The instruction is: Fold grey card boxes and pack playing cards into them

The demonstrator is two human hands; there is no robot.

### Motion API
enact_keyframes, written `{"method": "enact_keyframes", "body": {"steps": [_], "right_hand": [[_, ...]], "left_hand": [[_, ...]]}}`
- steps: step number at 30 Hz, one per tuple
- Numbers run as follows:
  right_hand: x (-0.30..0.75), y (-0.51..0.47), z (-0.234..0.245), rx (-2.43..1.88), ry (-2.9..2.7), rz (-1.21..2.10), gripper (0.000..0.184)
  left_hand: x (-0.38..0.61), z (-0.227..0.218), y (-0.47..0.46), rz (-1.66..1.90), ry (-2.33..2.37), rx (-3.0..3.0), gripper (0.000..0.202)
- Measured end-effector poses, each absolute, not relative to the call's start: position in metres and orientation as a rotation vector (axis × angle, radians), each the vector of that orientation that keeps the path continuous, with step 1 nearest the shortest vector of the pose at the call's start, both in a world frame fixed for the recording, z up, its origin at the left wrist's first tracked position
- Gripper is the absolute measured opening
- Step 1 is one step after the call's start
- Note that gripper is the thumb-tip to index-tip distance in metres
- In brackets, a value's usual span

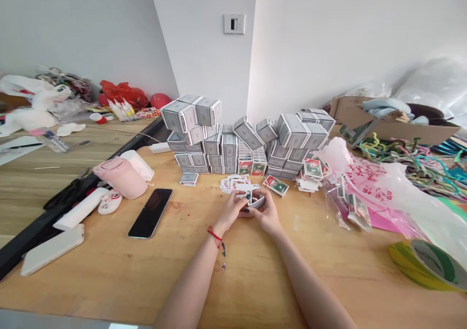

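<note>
The left hand (229, 212) and right hand (266, 214) are apparently gripping a thin, flexible white playing-card deck (256, 202) at 12 o'clock above the pale wooden bench (109, 280); the light, slippery cards are needing edge hold.

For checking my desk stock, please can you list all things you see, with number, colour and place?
Grey-white cardboard playing-card boxes: many, grey-white, stacked at back of light-wood table.
Loose paper playing cards: many, white and red, spread before the stacks.
Black glass smartphone: one, black, left of centre.
Soft pink roll: one, pink, further left.
Brown cardboard carton: one, brown, back right.
Tangled pipe cleaners: many, multicoloured, right.
Green-yellow tape roll: one, green-yellow, front right.
Red plastic bag: one, red, far left.
Held playing cards: several, white, between both hands.
Left hand: one, bare, red string bracelet on wrist.
Right hand: one, bare, centre.
</note>
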State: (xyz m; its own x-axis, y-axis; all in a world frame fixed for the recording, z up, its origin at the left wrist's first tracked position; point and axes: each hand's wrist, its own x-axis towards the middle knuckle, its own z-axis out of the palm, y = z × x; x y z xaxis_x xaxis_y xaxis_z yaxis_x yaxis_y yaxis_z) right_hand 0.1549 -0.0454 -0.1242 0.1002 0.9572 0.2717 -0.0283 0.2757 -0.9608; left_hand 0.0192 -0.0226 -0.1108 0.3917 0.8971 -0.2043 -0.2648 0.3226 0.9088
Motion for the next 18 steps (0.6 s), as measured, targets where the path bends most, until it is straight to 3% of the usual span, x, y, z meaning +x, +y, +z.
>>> {"method": "enact_keyframes", "body": {"steps": [5, 11, 18], "right_hand": [[0.159, -0.044, -0.126, -1.008, -1.203, 1.022, 0.053], [0.162, -0.037, -0.131, -1.067, -1.076, 1.101, 0.077], [0.174, -0.034, -0.126, -0.973, -0.919, 1.412, 0.051]], "left_hand": [[0.010, -0.110, -0.021, 0.790, 0.723, 0.846, 0.041], [0.007, -0.112, -0.017, 0.836, 0.715, 0.836, 0.054], [0.012, -0.114, -0.015, 0.950, 0.761, 1.018, 0.058]]}}
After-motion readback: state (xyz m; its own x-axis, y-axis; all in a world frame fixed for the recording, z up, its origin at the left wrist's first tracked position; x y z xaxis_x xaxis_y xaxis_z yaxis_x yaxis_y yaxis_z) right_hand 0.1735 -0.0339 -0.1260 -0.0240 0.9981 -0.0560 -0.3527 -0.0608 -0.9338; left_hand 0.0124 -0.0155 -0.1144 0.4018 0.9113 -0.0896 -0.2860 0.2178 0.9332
